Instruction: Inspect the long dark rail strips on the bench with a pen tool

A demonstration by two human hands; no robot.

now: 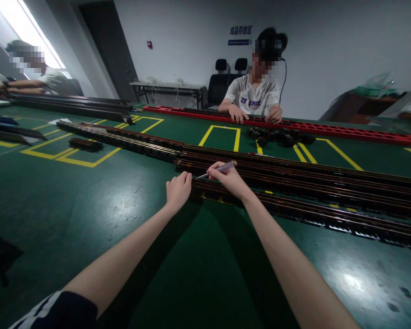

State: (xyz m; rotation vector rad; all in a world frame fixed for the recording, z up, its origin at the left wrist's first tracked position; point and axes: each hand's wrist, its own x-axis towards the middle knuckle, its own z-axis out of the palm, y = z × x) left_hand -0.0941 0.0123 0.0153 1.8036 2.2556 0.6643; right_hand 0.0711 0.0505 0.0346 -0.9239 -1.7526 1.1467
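Indoors, green table (65, 205), wall (188, 27), perhaps window (29, 25)

Head camera faces forward-down over the table (71, 205), perhaps tilted.

Left hand (179, 188) curled, right hand (224, 176) too

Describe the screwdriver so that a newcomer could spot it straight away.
On the big green table, find the long dark strips running off to the right. Over them, the right hand holds the screwdriver, its tip pointing toward the left hand. Its pale handle and thin shaft set it apart from the strips, which are dark and far longer.
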